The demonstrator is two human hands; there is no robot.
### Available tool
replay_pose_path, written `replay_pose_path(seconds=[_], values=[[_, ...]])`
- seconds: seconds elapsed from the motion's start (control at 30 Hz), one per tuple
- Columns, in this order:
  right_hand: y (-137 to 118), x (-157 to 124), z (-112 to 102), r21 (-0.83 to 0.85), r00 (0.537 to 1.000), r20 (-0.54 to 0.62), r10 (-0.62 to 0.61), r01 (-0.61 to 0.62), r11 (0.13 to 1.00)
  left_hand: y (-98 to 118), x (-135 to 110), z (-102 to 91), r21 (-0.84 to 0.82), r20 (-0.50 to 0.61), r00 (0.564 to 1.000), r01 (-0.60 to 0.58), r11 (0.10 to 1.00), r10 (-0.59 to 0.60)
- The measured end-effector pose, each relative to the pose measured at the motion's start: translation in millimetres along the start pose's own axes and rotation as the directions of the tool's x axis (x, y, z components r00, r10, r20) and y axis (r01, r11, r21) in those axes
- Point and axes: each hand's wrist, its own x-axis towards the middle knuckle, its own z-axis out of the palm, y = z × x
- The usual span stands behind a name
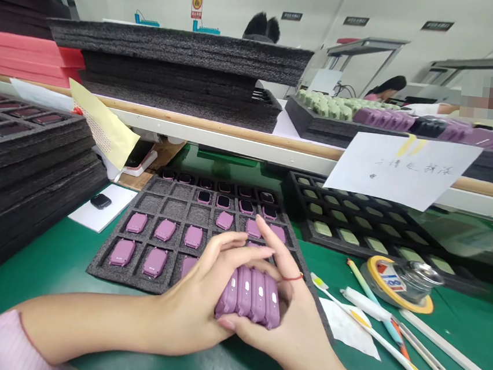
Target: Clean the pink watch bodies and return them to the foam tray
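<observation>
A row of several purple smartwatch cases (251, 297) is clasped between my two hands, side edges facing me, each with a small white oval on it. My left hand (201, 291) wraps the row from the left, its fingers bent over the top. From the right, my right hand (293, 314) cups the row, thumb along its lower edge and fingers partly hidden behind. Beyond and below both hands lies a black foam tray (164, 205) with square pockets. Purple watch cases (165, 230) sit in many pockets, some with dark screens up; several pockets at the left hold nothing.
Another foam tray (306, 237) holds green cases. At right lie a toothbrush (380, 337), pens and a glass jar (398, 281). A dark watch (101, 200) rests on white paper at left, beside stacked foam trays (26, 158). People sit beyond the shelf (217, 130).
</observation>
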Motion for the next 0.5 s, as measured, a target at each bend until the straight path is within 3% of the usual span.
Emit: replay_pose_path(seconds=[0.1,0.13,0.2,0.27,0.4,0.5], values=[[-2,-3,-1,-0.059,0.997,0.001,-0.074,0.074,0.996,9,-1,-1.1,-0.165,0.045,0.984,0.177,0.970,-0.171],[-2,-4,-2,-0.081,0.995,-0.005,-0.097,0.097,0.992,13,0,-1.5,-0.296,0.096,0.960,0.281,0.913,-0.264],[-2,-5,-4,-0.118,0.988,-0.009,-0.154,0.152,0.981,19,4,-2.2,-0.544,0.208,0.897,0.438,0.716,-0.390],[-2,-5,-6,-0.157,0.978,-0.001,-0.207,0.204,0.966,23,8,-2.5,-0.658,0.245,0.875,0.466,0.592,-0.417],[1,-4,-9,-0.242,0.963,0.038,-0.267,0.268,0.932,22,13,-2.7,-0.662,0.245,0.915,0.399,0.635,-0.319],[3,-3,-11,-0.292,0.953,0.060,-0.296,0.301,0.908,19,14,-2.3,-0.659,0.261,0.915,0.402,0.636,-0.308]])
